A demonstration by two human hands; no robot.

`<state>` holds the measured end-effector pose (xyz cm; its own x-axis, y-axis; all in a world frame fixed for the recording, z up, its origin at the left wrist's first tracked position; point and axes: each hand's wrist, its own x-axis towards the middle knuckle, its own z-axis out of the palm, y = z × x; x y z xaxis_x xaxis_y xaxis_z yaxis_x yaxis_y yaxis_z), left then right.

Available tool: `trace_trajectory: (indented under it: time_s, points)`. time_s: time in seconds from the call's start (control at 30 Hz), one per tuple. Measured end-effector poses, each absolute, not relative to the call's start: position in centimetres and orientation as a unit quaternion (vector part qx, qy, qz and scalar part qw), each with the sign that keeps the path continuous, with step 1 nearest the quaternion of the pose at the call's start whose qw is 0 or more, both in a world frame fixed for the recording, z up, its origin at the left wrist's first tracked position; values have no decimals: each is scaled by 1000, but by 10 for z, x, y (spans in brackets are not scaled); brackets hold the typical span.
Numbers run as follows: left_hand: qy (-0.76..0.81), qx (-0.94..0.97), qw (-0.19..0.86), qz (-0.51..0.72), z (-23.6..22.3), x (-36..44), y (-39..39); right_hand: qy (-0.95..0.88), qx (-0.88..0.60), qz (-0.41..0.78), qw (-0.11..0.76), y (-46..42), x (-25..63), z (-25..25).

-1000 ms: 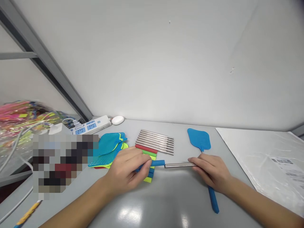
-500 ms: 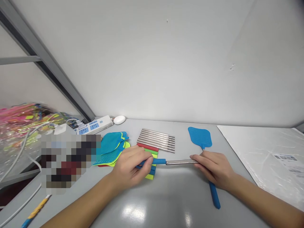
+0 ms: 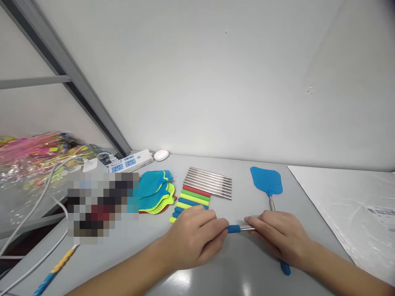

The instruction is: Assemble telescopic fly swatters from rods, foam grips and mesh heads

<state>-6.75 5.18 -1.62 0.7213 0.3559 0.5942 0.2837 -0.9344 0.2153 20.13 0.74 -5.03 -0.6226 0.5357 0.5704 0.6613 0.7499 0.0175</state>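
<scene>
My left hand (image 3: 197, 236) grips a blue foam sleeve (image 3: 233, 229), most of it hidden in my fist. My right hand (image 3: 279, 234) pinches a steel rod (image 3: 247, 228) whose end enters the sleeve; only a short piece of rod shows between the hands. Under my right hand lies a finished blue fly swatter (image 3: 267, 181), its blue handle tip (image 3: 285, 268) sticking out near my wrist. Behind my left hand lie a row of coloured foam sleeves (image 3: 193, 199), a row of steel rods (image 3: 208, 187) and a stack of mesh swatter heads (image 3: 156, 191).
A white power strip (image 3: 128, 161) and a small white oval object (image 3: 161, 155) sit by the wall. A bag of bright pink and yellow items (image 3: 31, 156) lies far left, with white cables (image 3: 40, 222) trailing down. A clear plastic sheet (image 3: 348, 205) covers the table's right side.
My hands have come together near the table's front. The rod has slid into the blue sleeve, leaving little steel showing. The camera has shifted slightly left.
</scene>
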Motion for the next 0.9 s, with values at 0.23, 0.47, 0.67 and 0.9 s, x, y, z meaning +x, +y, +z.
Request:
trace_trajectory:
  time_s: [0.23, 0.47, 0.67, 0.9]
  points:
    - [192, 894, 154, 376, -19, -62, 41, -899, -335, -105, 262, -1, 196, -41]
    - [163, 871, 269, 378, -28, -54, 35, -905, -350, -75, 228, -10, 183, -32]
    - [155, 867, 277, 384, -28, -51, 34, -899, -371, -51, 229, -13, 173, -35]
    - [163, 924, 66, 338, -23, -59, 50, -900, -376, -75, 209, -5, 186, -30]
